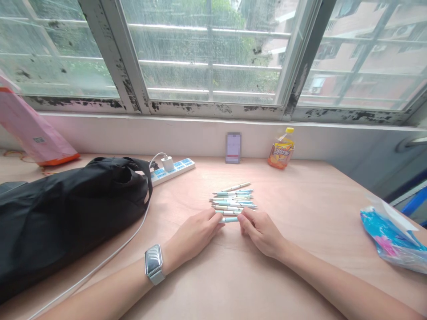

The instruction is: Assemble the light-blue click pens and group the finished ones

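Observation:
Between my hands a light-blue pen (229, 219) lies crosswise at the near side of a row of pens. My left hand (200, 231) closes its fingertips on the pen's left end, and a watch sits on that wrist. At the other end, the fingers of my right hand (262, 230) are pinched on it. Just beyond lie several slim pens (233, 203) in white and pale blue, roughly parallel. The farthest one, a cream pen (236, 187), is tilted away from the others. My fingers hide both ends of the held pen.
A black bag (73, 213) fills the left side, beside a white power strip (176, 170) with a charger and cable. Along the back wall stand a phone (233, 149) and an orange drink bottle (282, 151). A blue tissue pack (390, 235) lies at the right edge.

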Motion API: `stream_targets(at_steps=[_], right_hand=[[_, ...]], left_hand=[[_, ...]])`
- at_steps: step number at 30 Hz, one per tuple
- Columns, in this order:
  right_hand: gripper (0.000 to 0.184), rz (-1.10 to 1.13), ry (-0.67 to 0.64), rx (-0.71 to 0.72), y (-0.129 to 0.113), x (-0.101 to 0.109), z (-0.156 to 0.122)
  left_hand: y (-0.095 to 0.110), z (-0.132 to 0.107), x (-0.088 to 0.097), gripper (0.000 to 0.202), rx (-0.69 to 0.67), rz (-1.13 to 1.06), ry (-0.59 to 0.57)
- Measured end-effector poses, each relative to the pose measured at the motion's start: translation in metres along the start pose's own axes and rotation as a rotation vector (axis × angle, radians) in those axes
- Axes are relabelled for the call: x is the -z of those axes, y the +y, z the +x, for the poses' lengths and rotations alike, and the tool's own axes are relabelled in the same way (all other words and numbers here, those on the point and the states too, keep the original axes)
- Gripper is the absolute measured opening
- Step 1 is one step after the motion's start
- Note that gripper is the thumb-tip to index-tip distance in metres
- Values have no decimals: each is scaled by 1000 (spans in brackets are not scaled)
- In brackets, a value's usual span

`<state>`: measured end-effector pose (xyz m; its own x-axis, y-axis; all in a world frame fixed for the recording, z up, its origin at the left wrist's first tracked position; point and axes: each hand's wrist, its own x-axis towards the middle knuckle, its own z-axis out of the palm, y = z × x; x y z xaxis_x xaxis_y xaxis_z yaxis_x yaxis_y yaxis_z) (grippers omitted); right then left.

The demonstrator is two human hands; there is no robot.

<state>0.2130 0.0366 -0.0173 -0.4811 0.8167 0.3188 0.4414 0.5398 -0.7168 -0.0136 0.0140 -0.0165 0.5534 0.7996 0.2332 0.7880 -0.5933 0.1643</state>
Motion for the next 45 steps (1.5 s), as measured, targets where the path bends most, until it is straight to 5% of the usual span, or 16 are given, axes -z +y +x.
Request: stream_targets(at_steps=[5,9,11,17,20,24,27,29,33,38,45], right_hand=[[34,363,177,-126,1,5,8],[43,643,526,-267,19,29,27],[49,658,593,-340,35,44,34],[41,18,395,-425,80,80,41],[27,-237,428,-386,82,84,39],[22,-394,417,-56,53,67,30],[20,-326,169,270,17,40,17],[20,-319,43,366,-3,22,9],[14,-55,-86,118,-25,-1,-2],[25,527,-140,-124,-39,-7,-5],[39,493,-141,-277,-26,-2,-1]], left_hand=[[-2,-1,-4,21,-70,17,107],[-3,0,-5,35,86,69,192],[-3,0,-4,34,161,45,177],[-3,2,-3,11,207,-66,125],[-4,2,-4,9,136,-164,131],[-3,2,-3,13,78,-368,234],[3,4,1,20,143,-687,362],[7,5,3,27,224,-934,425],[18,5,4,34,280,-1155,478],[24,0,4,28,153,-981,337],[17,-2,9,28,-62,-547,133]])
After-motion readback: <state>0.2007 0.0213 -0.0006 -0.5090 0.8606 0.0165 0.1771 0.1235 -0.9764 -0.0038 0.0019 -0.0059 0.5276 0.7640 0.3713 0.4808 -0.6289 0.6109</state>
